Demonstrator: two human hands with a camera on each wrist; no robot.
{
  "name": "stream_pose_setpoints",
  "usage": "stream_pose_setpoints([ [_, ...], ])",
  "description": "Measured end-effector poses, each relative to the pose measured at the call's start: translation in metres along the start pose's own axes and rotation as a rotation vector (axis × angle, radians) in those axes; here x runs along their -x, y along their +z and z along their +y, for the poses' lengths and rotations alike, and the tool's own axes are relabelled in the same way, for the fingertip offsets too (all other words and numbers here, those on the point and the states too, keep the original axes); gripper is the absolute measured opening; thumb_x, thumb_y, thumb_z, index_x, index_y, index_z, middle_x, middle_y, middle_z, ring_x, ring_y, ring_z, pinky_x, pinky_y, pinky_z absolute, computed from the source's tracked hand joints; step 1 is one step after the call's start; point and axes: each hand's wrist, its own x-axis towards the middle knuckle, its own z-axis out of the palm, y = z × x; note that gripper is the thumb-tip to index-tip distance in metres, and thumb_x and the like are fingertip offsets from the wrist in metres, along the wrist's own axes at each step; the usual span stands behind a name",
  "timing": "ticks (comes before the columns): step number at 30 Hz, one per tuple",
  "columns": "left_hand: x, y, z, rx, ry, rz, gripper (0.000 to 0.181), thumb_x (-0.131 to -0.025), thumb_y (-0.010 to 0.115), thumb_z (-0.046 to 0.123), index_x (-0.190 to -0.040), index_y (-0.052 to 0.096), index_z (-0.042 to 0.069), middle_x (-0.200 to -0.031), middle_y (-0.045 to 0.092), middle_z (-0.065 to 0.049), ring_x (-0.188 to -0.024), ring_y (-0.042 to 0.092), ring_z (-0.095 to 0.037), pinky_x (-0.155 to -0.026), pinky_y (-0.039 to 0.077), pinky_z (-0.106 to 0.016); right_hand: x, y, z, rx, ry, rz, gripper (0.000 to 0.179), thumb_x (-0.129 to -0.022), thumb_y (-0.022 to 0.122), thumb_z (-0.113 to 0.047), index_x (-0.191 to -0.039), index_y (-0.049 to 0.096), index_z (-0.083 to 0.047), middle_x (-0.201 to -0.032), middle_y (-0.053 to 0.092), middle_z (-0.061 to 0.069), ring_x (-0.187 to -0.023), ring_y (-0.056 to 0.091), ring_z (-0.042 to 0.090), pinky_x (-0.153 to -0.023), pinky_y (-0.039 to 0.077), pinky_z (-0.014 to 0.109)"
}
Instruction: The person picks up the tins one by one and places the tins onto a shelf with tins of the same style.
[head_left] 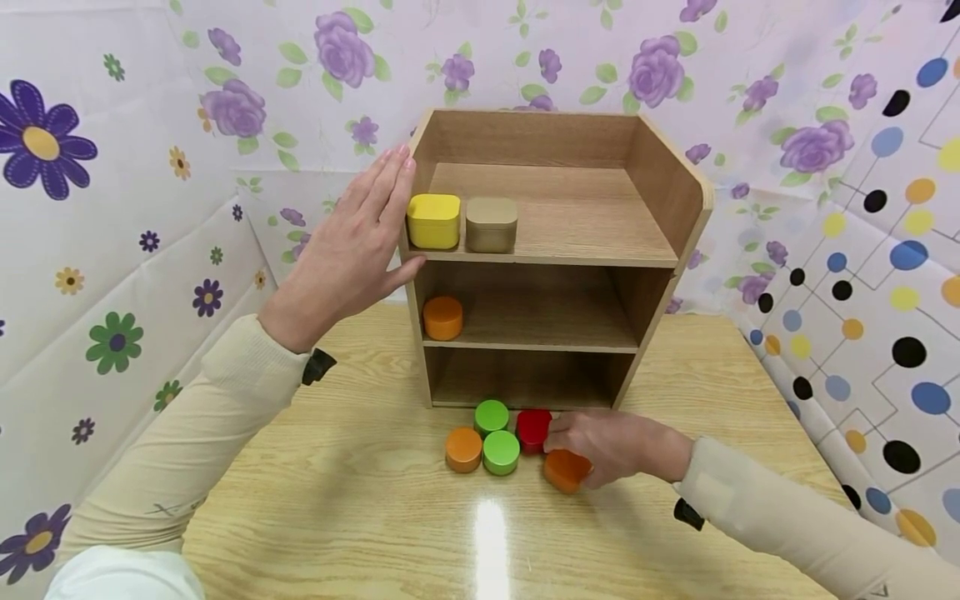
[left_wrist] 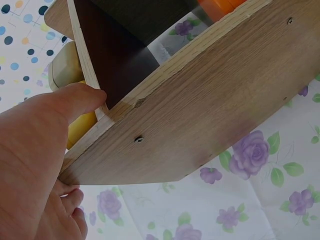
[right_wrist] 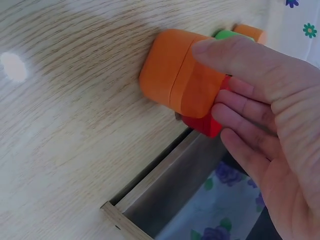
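In the head view my left hand (head_left: pixel 352 229) rests along the left side of a small wooden shelf unit (head_left: pixel 555 212), fingers straight. Its thumb lies across the front edge, as the left wrist view shows. Down at the shelf's foot my right hand (head_left: pixel 611 446) pinches a small orange lidded box (head_left: pixel 566 472). In the right wrist view the thumb presses on this orange box (right_wrist: pixel 172 70), and the other fingers are behind it. A red container (head_left: pixel 533 430) stands right beside these fingers. Two green containers (head_left: pixel 501 452) and another orange container (head_left: pixel 463 450) stand to its left.
On the top board stand a yellow box (head_left: pixel 434 222) and a khaki box (head_left: pixel 491 225), both near the left hand. An orange container (head_left: pixel 443 318) sits at the left of the middle board. Patterned cloth (head_left: pixel 247 125) hangs around the wooden table (head_left: pixel 360 500).
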Motion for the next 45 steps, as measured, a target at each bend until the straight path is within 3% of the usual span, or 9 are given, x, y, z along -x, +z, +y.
stream_pose_setpoints([
  [7, -0.001, -0.001, 0.0, 0.001, 0.001, 0.006, 0.11, -0.089, 0.084, 0.036, -0.163, 0.018, -0.013, -0.172, 0.022, -0.031, -0.161, 0.025, -0.043, -0.137, 0.018, -0.045, 0.0, 0.003, 0.003, -0.002, 0.019, -0.016, 0.053, -0.075, 0.093, -0.027, -0.123, 0.072, -0.016, -0.127, 0.072, 0.0, -0.118, 0.067, 0.02, -0.1, 0.062, 0.032],
  [14, -0.001, -0.001, 0.0, 0.001, 0.006, 0.009, 0.11, -0.089, 0.084, 0.036, -0.162, 0.018, -0.013, -0.172, 0.023, -0.031, -0.161, 0.025, -0.044, -0.137, 0.019, -0.045, 0.001, 0.006, 0.006, -0.13, 0.089, -0.052, 0.047, -0.072, 0.092, -0.024, -0.112, 0.07, -0.02, -0.112, 0.067, -0.006, -0.096, 0.06, 0.008, -0.085, 0.059, 0.021],
  [21, 0.0, 0.0, 0.001, 0.016, -0.001, -0.003, 0.109, -0.089, 0.084, 0.035, -0.162, 0.018, -0.013, -0.172, 0.022, -0.031, -0.161, 0.024, -0.044, -0.137, 0.019, -0.046, 0.001, 0.01, 0.008, -0.217, 0.074, -0.064, 0.038, -0.07, 0.09, -0.027, -0.1, 0.067, -0.021, -0.096, 0.061, -0.013, -0.085, 0.052, 0.001, -0.074, 0.05, 0.014],
  [28, -0.001, -0.001, 0.001, 0.027, -0.002, -0.007, 0.109, -0.09, 0.084, 0.034, -0.163, 0.017, -0.013, -0.172, 0.022, -0.031, -0.161, 0.024, -0.044, -0.137, 0.018, -0.046, 0.001, 0.006, 0.011, -0.303, 0.097, -0.098, 0.038, -0.069, 0.086, -0.027, -0.103, 0.069, -0.019, -0.093, 0.06, -0.012, -0.083, 0.05, 0.003, -0.074, 0.047, 0.016],
  [38, -0.001, -0.001, 0.001, 0.028, -0.004, -0.018, 0.108, -0.09, 0.083, 0.034, -0.162, 0.018, -0.013, -0.172, 0.022, -0.031, -0.161, 0.023, -0.044, -0.137, 0.017, -0.046, 0.003, -0.023, 0.014, -0.429, 0.095, -0.095, 0.033, -0.069, 0.082, -0.023, -0.099, 0.07, -0.019, -0.092, 0.063, -0.009, -0.083, 0.057, 0.007, -0.073, 0.052, 0.017],
  [45, -0.001, -0.001, 0.0, 0.023, -0.005, -0.02, 0.107, -0.091, 0.082, 0.034, -0.162, 0.017, -0.013, -0.172, 0.021, -0.031, -0.161, 0.024, -0.043, -0.137, 0.018, -0.045, 0.006, -0.062, 0.012, -0.395, 0.1, -0.112, 0.036, -0.071, 0.083, -0.026, -0.104, 0.07, -0.019, -0.098, 0.063, -0.011, -0.091, 0.059, 0.009, -0.081, 0.056, 0.019],
])
